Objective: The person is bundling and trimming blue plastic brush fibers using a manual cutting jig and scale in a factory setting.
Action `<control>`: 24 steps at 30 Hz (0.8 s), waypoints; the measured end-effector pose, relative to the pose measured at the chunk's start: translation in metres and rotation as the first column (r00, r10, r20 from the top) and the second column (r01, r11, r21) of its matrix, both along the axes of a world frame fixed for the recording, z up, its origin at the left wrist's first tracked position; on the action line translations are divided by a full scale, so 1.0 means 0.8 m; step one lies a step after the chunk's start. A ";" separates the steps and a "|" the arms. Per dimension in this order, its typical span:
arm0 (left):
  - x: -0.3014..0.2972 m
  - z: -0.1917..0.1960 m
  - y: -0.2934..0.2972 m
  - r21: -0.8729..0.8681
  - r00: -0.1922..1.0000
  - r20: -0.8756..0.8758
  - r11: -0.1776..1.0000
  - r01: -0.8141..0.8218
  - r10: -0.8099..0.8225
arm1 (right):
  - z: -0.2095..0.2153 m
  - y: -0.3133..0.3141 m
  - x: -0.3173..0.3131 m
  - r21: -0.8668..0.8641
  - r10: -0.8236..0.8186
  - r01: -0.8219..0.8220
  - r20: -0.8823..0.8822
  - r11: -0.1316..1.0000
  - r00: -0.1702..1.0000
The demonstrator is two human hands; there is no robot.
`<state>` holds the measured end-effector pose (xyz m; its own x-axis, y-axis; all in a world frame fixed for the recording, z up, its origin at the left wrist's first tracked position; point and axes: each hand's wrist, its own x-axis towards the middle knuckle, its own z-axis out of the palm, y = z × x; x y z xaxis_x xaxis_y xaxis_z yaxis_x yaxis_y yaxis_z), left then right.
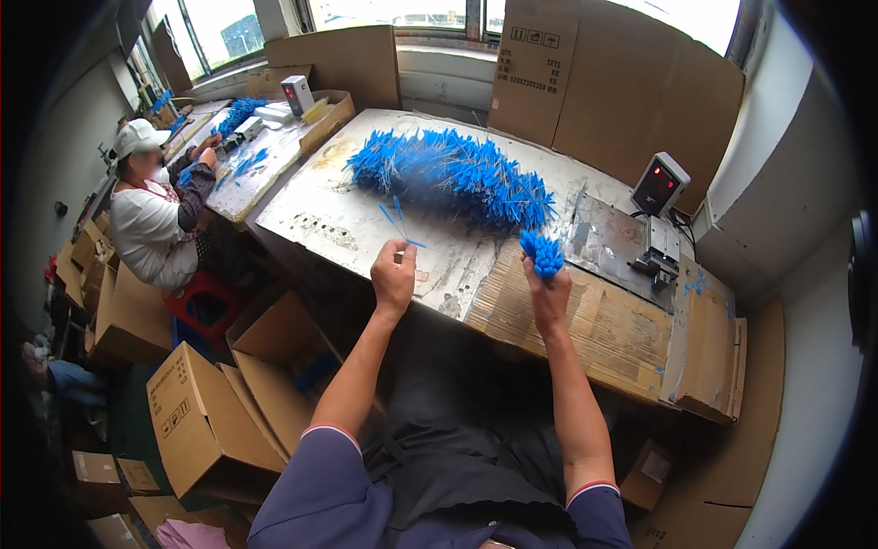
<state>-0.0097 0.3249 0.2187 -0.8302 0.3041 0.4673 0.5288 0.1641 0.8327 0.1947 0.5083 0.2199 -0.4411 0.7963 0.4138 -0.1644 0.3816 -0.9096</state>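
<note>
- Sitting at the far left, a co-worker in a white cap handles the same blue pieces at a neighbouring bench; those hands are not the wearer's and play no part here.
- Standing open below the bench edge, cardboard boxes crowd the floor on the left, near the left elbow, so I judge that arm's movements are best kept short and high.
- Pinching with thumb and fingers pressed together, the left hand holds thin blue-tipped wire stems that stick up and away from it over the worn white worktop. The exact count of stems is too fine to tell.
- Lying across the middle of the worktop, well beyond both hands, the big heap of blue-tipped stems is tangled; drawing from its near edge, a few stems at a time, probably avoids dragging the whole mass.
- Closing around the stalks, the right hand grips a small bundle of blue tips, tips upward, above the corrugated cardboard sheet at the bench's front.
- Keeping the bundle upright with the tips level seems wise, so added stems line up; a loose fist would likely let them slide.
- Standing at the right end, a small grey box with a dark display sits clear of both hands.
</note>
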 end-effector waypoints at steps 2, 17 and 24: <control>0.015 0.007 0.012 0.112 0.947 0.266 0.982 0.155 -0.179 | -0.009 -0.010 -0.048 -0.090 0.133 -0.132 0.004 0.987 0.991; 0.051 -0.009 0.080 0.195 0.892 0.295 0.936 0.294 -0.342 | -0.011 -0.012 -0.064 -0.520 0.238 -0.303 -0.190 0.798 0.953; 0.107 -0.019 0.114 -0.041 0.900 0.069 0.900 0.434 -0.431 | -0.004 0.011 -0.040 -0.553 0.061 -0.249 -0.335 0.795 0.940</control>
<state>0.0761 0.4158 0.2032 -0.6358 0.6627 0.3958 0.5099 -0.0244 0.8599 0.1625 0.5173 0.2168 -0.5166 0.8559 0.0234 -0.4610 -0.2550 -0.8500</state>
